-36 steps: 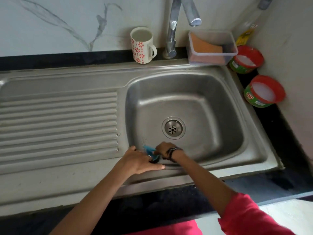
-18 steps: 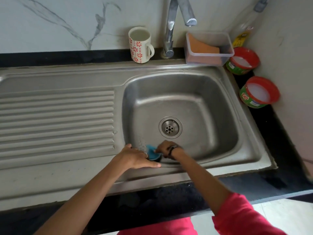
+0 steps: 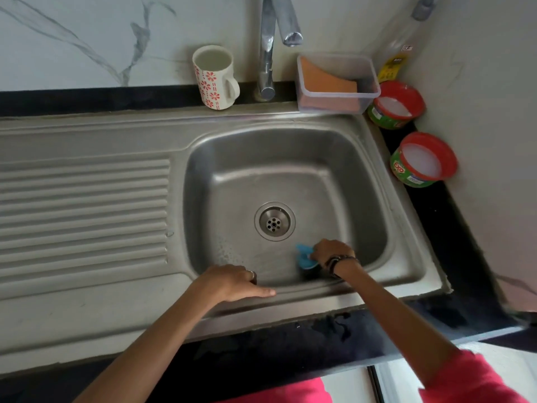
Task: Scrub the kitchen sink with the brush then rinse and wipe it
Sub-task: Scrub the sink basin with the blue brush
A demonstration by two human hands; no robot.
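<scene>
Brush (image 3: 305,257) has travelled right along the basin's near wall since a second ago; right hand (image 3: 331,253) grips it, fingers curled round. Left hand (image 3: 232,282) rests on the sink (image 3: 406,274) near rim, fingers extended, holding nothing. Scrubbing likely mid-way; tap (image 3: 268,45) dry. Steel basin, black counter (image 3: 453,228), marble wall.

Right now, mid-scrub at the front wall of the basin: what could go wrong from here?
1. The right hand grips the blue brush low against the near wall; on wet steel it might slip.
2. The left hand rests on the sink's front rim, close to the brush's path, so a wide stroke could hit its fingers.
3. The mug stands by the tap at the back edge; rinsing could splash into it or an arm could knock it.
</scene>
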